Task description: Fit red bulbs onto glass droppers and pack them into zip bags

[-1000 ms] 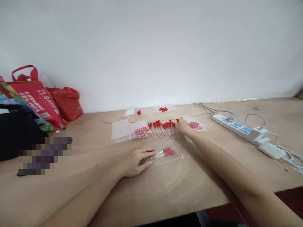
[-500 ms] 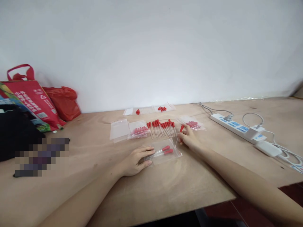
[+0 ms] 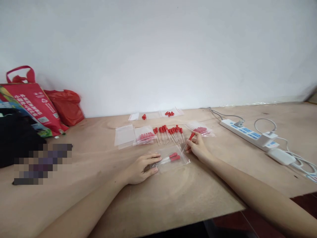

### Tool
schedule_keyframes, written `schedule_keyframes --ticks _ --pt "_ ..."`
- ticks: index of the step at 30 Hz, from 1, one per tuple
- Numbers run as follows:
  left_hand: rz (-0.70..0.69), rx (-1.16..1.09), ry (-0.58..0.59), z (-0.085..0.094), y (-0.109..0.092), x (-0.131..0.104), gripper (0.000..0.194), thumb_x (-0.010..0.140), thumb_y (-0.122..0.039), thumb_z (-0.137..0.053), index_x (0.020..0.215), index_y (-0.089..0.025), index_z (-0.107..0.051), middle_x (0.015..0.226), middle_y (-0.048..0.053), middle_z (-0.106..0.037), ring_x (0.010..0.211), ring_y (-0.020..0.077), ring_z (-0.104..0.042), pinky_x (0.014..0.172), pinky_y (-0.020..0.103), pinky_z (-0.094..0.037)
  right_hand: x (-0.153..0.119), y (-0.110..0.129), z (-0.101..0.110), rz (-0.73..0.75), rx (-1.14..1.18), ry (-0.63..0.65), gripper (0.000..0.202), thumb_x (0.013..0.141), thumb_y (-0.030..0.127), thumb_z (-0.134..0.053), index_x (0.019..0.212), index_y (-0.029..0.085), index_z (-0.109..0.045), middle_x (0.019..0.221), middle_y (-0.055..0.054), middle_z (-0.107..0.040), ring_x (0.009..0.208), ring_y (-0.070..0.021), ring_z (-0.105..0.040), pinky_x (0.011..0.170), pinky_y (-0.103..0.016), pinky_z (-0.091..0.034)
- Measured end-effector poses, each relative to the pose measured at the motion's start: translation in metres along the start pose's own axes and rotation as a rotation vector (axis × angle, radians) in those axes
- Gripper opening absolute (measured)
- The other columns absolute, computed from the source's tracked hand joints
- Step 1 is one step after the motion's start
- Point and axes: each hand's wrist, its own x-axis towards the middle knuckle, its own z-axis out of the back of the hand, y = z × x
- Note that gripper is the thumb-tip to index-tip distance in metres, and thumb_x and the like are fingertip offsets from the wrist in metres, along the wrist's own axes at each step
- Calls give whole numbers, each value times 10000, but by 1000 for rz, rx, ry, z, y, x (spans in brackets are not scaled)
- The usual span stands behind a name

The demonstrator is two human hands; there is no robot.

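My left hand (image 3: 142, 168) rests on the left end of a clear zip bag (image 3: 170, 167), its thumb and fingers apart. Inside this bag lie red-topped droppers (image 3: 174, 158). My right hand (image 3: 196, 147) pinches a single red-topped dropper (image 3: 191, 136), its thin clear stem slanting down to the left at the bag's right end. Just beyond the bag is a row of several red-topped droppers (image 3: 168, 130). A filled clear bag (image 3: 146, 136) lies to the left of the row, and another filled bag (image 3: 201, 130) lies to its right.
Flat clear bags (image 3: 123, 135) lie left of the filled one. Small red caps (image 3: 169, 113) sit on bags near the wall. A white power strip (image 3: 245, 132) with cables is at the right. Red bags (image 3: 65, 105) and a black item (image 3: 17, 138) stand at the left.
The dropper in my right hand has tilted further, its red top slightly right and lower. The droppers inside the bag lie closer together. My left hand has barely moved.
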Motion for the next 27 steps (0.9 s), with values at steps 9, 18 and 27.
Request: schedule_keyframes --ticks 9,18,27 --pt "8 -17 -6 1 -2 1 393 828 -302 -480 1215 -232 -480 1305 58 -441 1205 221 -387 1004 423 -305 3 0 4 2 24 -74 409 679 221 -489 1038 223 -293 540 101 -434 400 -88 -471 370 -193 -408" --pt "-10 -26 -18 -1 2 0 389 832 -316 -478 1215 -246 -477 1306 49 -440 1203 219 -388 1007 425 -299 -4 1 -3 12 58 -56 391 711 222 -484 1025 226 -252 579 99 -464 442 -97 -528 440 -228 -483" --pt "0 -4 -8 1 -2 1 390 833 -308 -474 1218 -247 -474 1305 47 -442 1205 218 -387 1006 430 -299 -8 5 -3 -33 74 -45 355 695 174 -480 966 235 -260 551 106 -467 439 -105 -540 439 -234 -488"
